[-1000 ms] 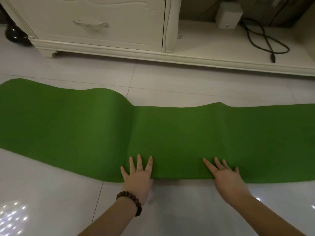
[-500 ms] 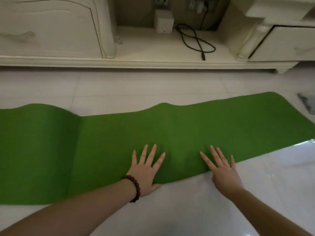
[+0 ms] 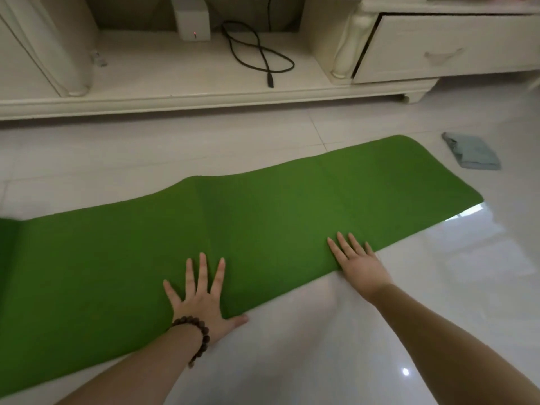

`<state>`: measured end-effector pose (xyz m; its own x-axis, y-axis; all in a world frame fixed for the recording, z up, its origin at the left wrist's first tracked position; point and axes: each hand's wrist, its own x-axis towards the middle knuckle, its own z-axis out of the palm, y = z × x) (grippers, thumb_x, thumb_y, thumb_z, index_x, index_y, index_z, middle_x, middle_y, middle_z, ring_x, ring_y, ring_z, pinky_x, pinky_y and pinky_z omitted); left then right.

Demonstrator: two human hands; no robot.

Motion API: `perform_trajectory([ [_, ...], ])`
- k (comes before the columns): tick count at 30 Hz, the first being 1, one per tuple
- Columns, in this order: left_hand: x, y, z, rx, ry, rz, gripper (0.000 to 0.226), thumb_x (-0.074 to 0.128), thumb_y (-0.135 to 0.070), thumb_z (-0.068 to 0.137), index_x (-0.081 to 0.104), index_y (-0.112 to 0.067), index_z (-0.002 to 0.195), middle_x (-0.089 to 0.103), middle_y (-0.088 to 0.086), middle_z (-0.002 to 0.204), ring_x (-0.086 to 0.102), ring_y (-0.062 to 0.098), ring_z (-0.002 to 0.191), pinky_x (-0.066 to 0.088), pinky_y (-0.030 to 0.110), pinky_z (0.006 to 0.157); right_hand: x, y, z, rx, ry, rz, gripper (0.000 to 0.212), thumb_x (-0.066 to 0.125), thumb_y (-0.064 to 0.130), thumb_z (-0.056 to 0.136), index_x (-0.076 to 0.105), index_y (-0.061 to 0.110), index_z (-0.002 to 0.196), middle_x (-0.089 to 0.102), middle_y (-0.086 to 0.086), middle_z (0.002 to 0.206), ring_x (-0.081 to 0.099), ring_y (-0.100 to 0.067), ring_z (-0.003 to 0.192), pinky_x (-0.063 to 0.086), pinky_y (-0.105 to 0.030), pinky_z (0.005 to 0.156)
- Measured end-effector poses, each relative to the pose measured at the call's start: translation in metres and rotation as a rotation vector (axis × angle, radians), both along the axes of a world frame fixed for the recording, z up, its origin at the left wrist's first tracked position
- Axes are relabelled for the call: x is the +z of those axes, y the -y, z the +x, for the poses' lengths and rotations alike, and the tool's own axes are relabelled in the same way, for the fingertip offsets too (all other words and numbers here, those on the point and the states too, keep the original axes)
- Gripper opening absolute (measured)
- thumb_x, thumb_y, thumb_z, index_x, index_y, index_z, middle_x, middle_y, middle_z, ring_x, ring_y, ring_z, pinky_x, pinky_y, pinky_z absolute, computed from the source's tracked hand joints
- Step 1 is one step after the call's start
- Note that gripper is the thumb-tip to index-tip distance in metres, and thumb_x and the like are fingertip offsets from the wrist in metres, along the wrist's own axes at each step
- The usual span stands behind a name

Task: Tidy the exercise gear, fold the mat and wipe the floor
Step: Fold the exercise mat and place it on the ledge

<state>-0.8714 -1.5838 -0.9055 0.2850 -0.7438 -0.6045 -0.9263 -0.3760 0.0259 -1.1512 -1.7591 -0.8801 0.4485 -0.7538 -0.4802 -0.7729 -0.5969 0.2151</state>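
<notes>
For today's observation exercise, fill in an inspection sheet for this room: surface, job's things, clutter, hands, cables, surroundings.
Surface: glossy white tiled floor, with light reflections.
Job's things: green mat lying lengthwise on the floor, slightly wavy along the far edge; folded blue cloth on the floor beyond its right end.
Clutter: nothing seen.
Hands: left hand and right hand flat, fingers straight, on the mat's near edge; bead bracelet on the left wrist.
Cables: black cable looped on the cabinet's low shelf.
Surroundings: cream cabinet with drawer; white box showing a red light.
</notes>
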Motion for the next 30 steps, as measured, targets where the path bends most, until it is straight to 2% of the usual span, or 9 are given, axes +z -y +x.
perform_trajectory([
  [4,0.001,0.002,0.000,0.012,0.004,0.006,0.121,0.011,-0.101,0.048,-0.047,-0.032,0.128,-0.055,0.006,0.137,-0.039,0.033,0.136,-0.010,0.074,0.102,0.005,-0.001,-0.006,0.120,0.017,-0.103,0.062,0.040,0.004,0.095,0.013,0.006,0.150,0.015,-0.016,0.156,0.023,-0.035,0.142,0.028,-0.047,0.113],
  [6,0.003,0.002,0.001,0.009,-0.003,0.017,0.118,0.021,-0.099,0.057,-0.046,-0.033,0.129,-0.054,0.006,0.138,-0.039,0.033,0.136,-0.008,0.074,0.103,0.011,0.002,-0.007,0.163,0.123,-0.207,0.061,0.072,0.001,0.071,0.053,-0.002,0.129,0.054,-0.024,0.131,0.059,-0.039,0.113,0.052,-0.050,0.087],
  [9,0.003,0.003,0.002,0.005,-0.017,0.027,0.121,0.014,-0.102,0.049,-0.046,-0.035,0.131,-0.054,0.004,0.139,-0.042,0.033,0.134,-0.010,0.074,0.102,0.017,-0.016,-0.022,0.162,0.165,-0.268,0.042,0.061,-0.001,0.065,0.069,-0.002,0.106,0.069,-0.021,0.106,0.070,-0.036,0.087,0.058,-0.046,0.064],
  [12,0.003,0.003,0.003,-0.001,-0.033,0.038,0.126,-0.001,-0.101,0.031,-0.047,-0.036,0.129,-0.056,0.003,0.137,-0.045,0.032,0.130,-0.013,0.075,0.099,0.000,-0.045,-0.031,0.078,0.165,-0.165,0.057,0.061,-0.007,0.053,0.068,-0.003,0.109,0.069,-0.019,0.108,0.070,-0.034,0.088,0.059,-0.041,0.057],
  [14,0.005,0.003,0.003,-0.010,-0.032,0.059,0.126,0.014,-0.103,0.041,-0.045,-0.037,0.131,-0.054,0.003,0.139,-0.043,0.033,0.132,-0.010,0.075,0.101,-0.009,-0.056,-0.024,-0.008,0.200,-0.126,0.062,0.053,-0.009,0.055,0.064,-0.004,0.116,0.064,-0.020,0.117,0.068,-0.036,0.095,0.059,-0.044,0.060],
  [17,0.016,0.006,0.006,-0.053,-0.048,0.132,0.128,0.044,-0.094,0.057,-0.043,-0.037,0.132,-0.052,0.003,0.139,-0.039,0.035,0.135,-0.006,0.076,0.104,-0.008,-0.067,-0.015,-0.088,0.159,-0.090,0.078,0.045,-0.007,0.079,0.009,0.003,0.148,0.007,-0.012,0.153,0.024,-0.030,0.142,0.036,-0.043,0.109],
  [19,0.031,0.005,0.014,-0.071,-0.105,0.159,0.126,0.051,-0.089,0.062,-0.035,-0.038,0.139,-0.046,0.000,0.145,-0.032,0.031,0.140,-0.003,0.073,0.107,0.004,-0.074,-0.012,-0.163,0.051,-0.006,0.073,0.027,-0.005,0.090,-0.020,0.008,0.144,-0.020,-0.006,0.153,-0.007,-0.026,0.146,0.011,-0.043,0.118],
  [24,0.098,-0.034,0.070,-0.086,-0.089,0.066,0.104,0.051,-0.070,0.083,-0.019,-0.033,0.149,-0.020,0.000,0.160,-0.016,0.020,0.147,0.001,0.060,0.116,0.051,-0.087,0.059,-0.145,0.129,0.064,0.076,0.028,0.000,0.088,-0.016,0.016,0.149,-0.016,-0.013,0.157,-0.013,-0.030,0.145,0.002,-0.048,0.118],
  [30,0.162,-0.141,0.224,-0.092,0.087,-0.002,0.094,0.046,-0.062,0.090,-0.017,-0.028,0.151,-0.014,0.001,0.161,-0.011,0.018,0.148,0.004,0.048,0.119,0.101,-0.130,0.234,0.253,0.339,0.118,0.082,0.038,0.006,0.091,-0.019,0.030,0.145,-0.030,-0.008,0.149,-0.019,-0.027,0.144,-0.001,-0.049,0.117],
])
